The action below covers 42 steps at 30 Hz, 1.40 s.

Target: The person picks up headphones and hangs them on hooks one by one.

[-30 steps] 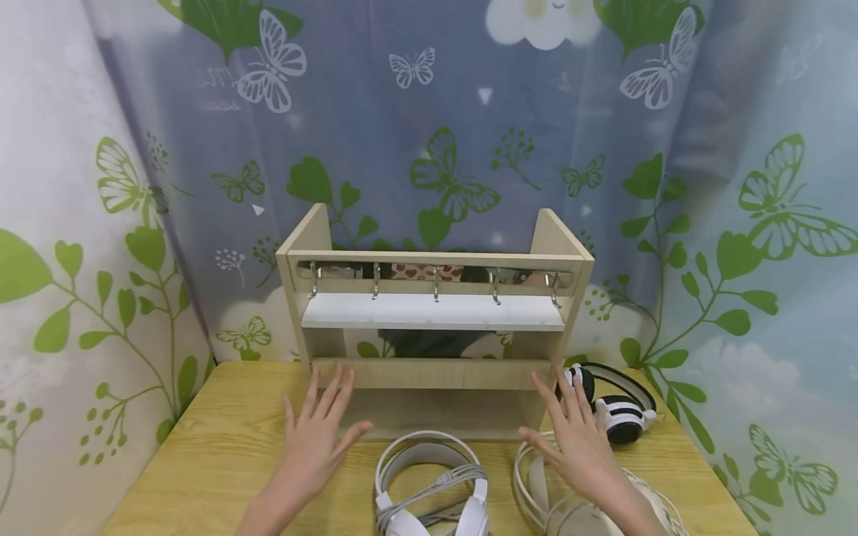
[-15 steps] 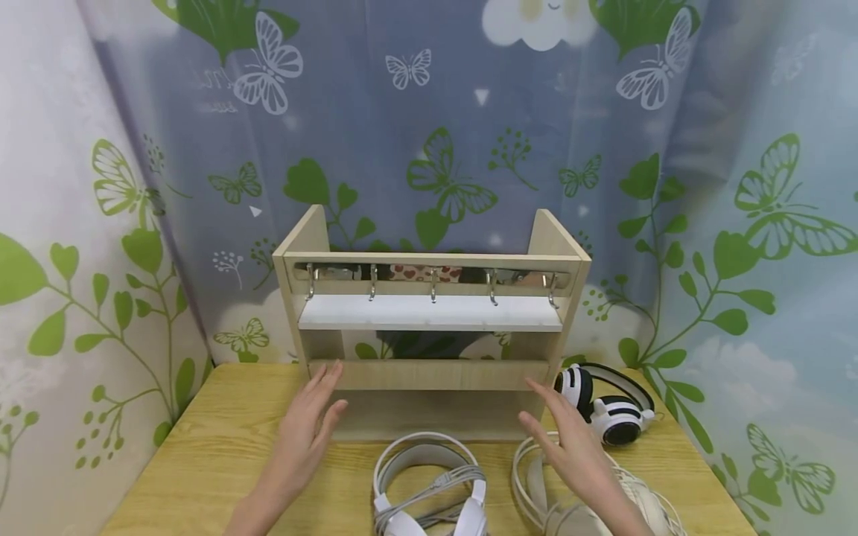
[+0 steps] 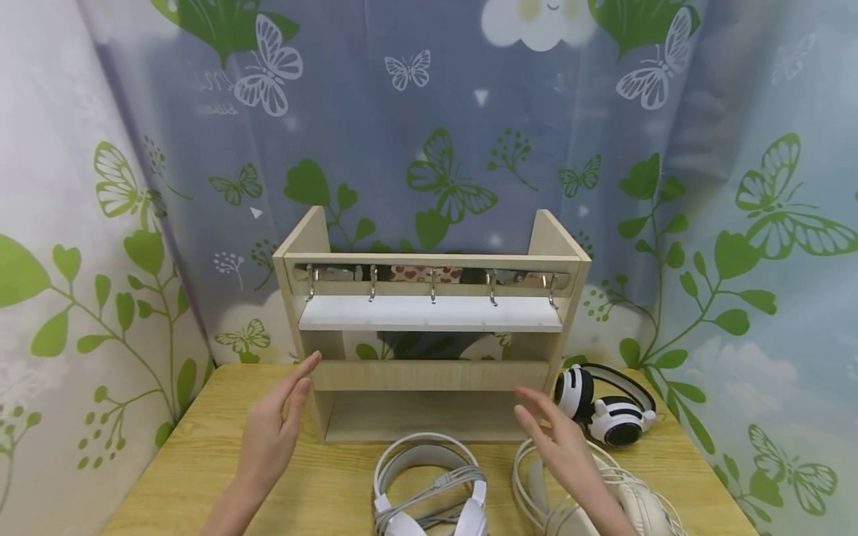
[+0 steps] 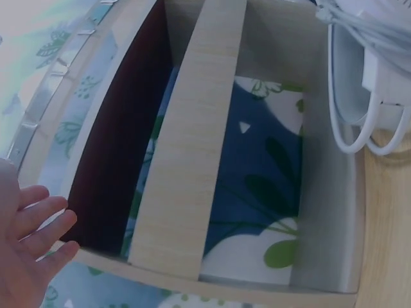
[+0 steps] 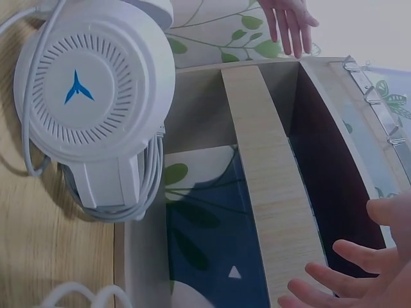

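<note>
A pale wooden shelf rack (image 3: pixel 432 376) stands in the head view, with a metal hook rail (image 3: pixel 469 275) across its upper board. My left hand (image 3: pixel 267 435) hovers before the rack's left side, fingers extended and holding nothing. Before the right side is my right hand (image 3: pixel 561 450), its fingers slightly bent and grasping nothing. Between the hands lie white headphones (image 3: pixel 473 515) wrapped in grey cable; their earcup (image 5: pixel 96 96) with a blue logo fills the upper left of the right wrist view. Cream headphones (image 3: pixel 643 508) with a looped cable lie partly hidden beneath my right forearm.
Black-and-white headphones (image 3: pixel 618 421) rest beside the rack's right side. All of it is on a yellow wood-grain table (image 3: pixel 181 461). Patterned curtains (image 3: pixel 375 164) with butterflies and leaves hang behind and at both sides.
Both hands have drawn back toward the camera from the rack's lower board and turned more sideways, palms inward. The left hand has also shifted left. The rack and headphones have stayed put.
</note>
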Available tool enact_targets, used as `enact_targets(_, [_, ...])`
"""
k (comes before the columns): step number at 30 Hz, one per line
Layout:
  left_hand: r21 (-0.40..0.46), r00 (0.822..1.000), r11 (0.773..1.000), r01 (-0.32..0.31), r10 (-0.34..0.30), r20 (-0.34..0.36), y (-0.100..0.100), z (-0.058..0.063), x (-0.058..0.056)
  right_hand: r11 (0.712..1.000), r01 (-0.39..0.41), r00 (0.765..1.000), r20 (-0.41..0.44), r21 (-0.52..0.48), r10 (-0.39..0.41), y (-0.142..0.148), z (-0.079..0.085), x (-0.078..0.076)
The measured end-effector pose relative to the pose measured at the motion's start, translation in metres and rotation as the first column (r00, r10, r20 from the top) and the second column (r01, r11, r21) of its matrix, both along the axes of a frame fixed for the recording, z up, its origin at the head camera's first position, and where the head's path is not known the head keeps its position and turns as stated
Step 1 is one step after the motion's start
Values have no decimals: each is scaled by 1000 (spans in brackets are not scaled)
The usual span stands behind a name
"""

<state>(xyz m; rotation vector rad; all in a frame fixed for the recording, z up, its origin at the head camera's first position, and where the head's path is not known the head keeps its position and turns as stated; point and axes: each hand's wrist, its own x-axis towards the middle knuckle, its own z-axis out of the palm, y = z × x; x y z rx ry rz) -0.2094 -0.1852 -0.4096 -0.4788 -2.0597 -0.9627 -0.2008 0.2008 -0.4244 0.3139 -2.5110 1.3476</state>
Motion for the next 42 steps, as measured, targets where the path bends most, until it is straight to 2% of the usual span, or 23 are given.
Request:
enact_targets(5, [31,998,1000,6,-4,-69,-11,10,-2,1000,12,999,34,-19,-12,-3,-5,-2])
enact_targets(12, [92,996,996,10,-2,-86,-29,28,-2,997,-25,997,75,-70,30,-8,-10,-3])
enact_targets(18, [101,973,995,11,13,-232,-40,45,-9,997,-32,997,68,-68,37,-11,-14,-5])
enact_targets(24, [99,960,994,-39,64,-271,-47,58,-11,997,-28,996,80,-67,34,-14,-20,-6])
enact_targets(34, [0,944,994,-111,105,-314,-48,77,-14,991,-24,990,135,-131,42,-19,-25,-3])
enact_targets(38, [-57,949,987,-150,127,-290,-48,84,-18,990,-24,989,138,-139,43,-21,-29,-4])
enact_targets(42, [-123,957,979,-162,125,-262,-48,92,-23,986,-27,984,168,-164,55,-23,-32,-5])
